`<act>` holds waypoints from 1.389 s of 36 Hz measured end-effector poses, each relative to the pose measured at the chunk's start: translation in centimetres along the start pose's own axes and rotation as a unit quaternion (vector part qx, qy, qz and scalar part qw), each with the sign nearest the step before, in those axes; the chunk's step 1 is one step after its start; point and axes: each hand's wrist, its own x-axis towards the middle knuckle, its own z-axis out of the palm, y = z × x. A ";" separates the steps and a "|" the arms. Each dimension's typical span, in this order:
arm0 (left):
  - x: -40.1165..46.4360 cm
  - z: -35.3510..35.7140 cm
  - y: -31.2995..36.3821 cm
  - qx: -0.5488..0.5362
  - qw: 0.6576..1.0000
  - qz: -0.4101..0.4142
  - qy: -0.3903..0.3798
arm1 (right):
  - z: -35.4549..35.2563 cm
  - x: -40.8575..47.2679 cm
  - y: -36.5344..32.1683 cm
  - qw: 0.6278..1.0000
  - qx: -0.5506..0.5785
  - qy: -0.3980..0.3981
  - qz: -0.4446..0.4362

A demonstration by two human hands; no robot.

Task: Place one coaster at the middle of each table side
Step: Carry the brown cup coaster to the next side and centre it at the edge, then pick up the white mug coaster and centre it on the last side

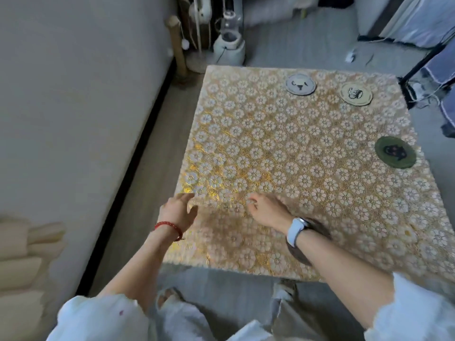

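Observation:
A square table (270,148) carries a gold cloth with white flowers. On it lie a grey coaster (300,84) near the middle of the far side, a cream coaster (356,94) toward the far right corner, and a green coaster (395,152) by the right side. A dark brown coaster (299,254) sits near the front edge, mostly hidden under my right wrist. My left hand (177,212) hovers at the table's left edge, fingers apart, holding nothing. My right hand (268,210) rests low over the cloth, empty, just beyond the brown coaster.
A pale wall or mattress (73,119) runs close along the table's left side, leaving a narrow strip of floor. A white appliance (229,45) and a wooden post (177,45) stand behind the far left corner. Hanging fabric (438,77) crowds the far right.

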 end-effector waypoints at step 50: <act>48.5 -14.4 17.7 0.240 0.815 0.473 -0.232 | -12.8 30.1 -5.4 0.795 0.343 0.317 0.387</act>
